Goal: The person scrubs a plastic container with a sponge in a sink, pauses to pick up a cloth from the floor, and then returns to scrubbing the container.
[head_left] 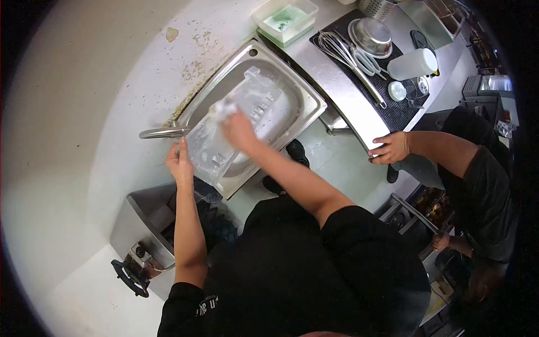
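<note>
- I have the left hand (179, 162) at the side of the clear plastic container (211, 153), beside the tap (163, 133); its fingers are closed on the edge, with the thumb toward the rim.
- My right hand (238, 132) is over the middle of that container, its fingers curled around a white wad (224, 108); motion blur keeps me from telling whether it is a sponge or a cloth.
- I see the container lying lengthwise across the metal sink (313, 104), one end inside the basin and the other near the rim at my side, with whitish suds on its surface and a row of slots along it.
- Beyond the sink's far corner, I can make out a plastic tub (275, 35) with green, foamy liquid.
- On the steel table (345, 104) to the right, a black mat (400, 112) carries a whisk (368, 86), a metal bowl (375, 36) and a white bottle (412, 65) lying on its side.
- At my right, a co-worker's hand (394, 147) rests on the table's near corner, fingers spread.
</note>
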A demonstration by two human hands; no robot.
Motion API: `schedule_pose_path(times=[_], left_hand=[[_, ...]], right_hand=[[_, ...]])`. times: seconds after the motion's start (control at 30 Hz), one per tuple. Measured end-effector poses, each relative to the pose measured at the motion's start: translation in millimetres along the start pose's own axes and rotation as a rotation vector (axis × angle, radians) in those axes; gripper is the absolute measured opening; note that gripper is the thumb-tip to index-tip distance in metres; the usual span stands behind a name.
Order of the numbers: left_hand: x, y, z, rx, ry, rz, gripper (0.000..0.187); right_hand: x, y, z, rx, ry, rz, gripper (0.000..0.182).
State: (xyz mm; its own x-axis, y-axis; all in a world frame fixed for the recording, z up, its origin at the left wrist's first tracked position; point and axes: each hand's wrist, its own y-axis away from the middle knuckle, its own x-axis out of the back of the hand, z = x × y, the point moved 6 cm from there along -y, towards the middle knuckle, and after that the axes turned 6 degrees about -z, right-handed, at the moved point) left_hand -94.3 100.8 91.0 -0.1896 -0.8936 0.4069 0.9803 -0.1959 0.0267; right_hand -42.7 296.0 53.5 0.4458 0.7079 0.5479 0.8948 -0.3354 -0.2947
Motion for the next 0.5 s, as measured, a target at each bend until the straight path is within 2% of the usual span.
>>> schedule_pose_path(times=[0.03, 0.1, 0.17, 0.23, 0.27, 0.33, 0.4, 0.47, 0.5], left_hand=[[0.9, -0.2, -1.2, -0.002, -0.003, -0.002, 0.031], [-3.1, 0.2, -0.1, -0.050, -0.129, -0.057, 0.031], [-4.0, 3.9, 6.9, -0.011, -0.132, -0.095, 0.031], [-7.5, 6.4, 19.7, 0.028, -0.145, -0.146, 0.031], [-9.5, 7.1, 23.7, 0.077, -0.111, -0.140, 0.030], [-17.8, 8.8, 32.3, 0.137, -0.077, -0.158, 0.030], [-21.0, 2.1, 42.0, 0.137, -0.133, -0.114, 0.029], [-22.6, -4.7, 45.5, 0.101, -0.191, -0.134, 0.029], [-25.3, -6.7, 47.1, 0.105, -0.182, -0.164, 0.030]], right_hand=[[0.5, 1.6, -2.3, -0.002, -0.003, 0.003, 0.018], [10.6, 8.4, -4.3, 0.071, -0.025, 0.157, 0.018], [-9.6, -13.5, 88.6, -0.353, 0.005, -0.100, 0.020], [7.6, -27.3, 145.7, -0.522, 0.050, -0.033, 0.021], [4.2, -23.5, 141.8, -0.538, 0.048, -0.026, 0.021], [-15.2, -17.4, 107.7, -0.495, -0.018, -0.148, 0.022], [-0.4, 6.5, 20.2, -0.070, 0.060, -0.089, 0.025], [33.9, 27.5, -44.1, 0.138, -0.107, 0.219, 0.027], [26.3, 30.4, -35.8, 0.129, -0.110, 0.226, 0.027]])
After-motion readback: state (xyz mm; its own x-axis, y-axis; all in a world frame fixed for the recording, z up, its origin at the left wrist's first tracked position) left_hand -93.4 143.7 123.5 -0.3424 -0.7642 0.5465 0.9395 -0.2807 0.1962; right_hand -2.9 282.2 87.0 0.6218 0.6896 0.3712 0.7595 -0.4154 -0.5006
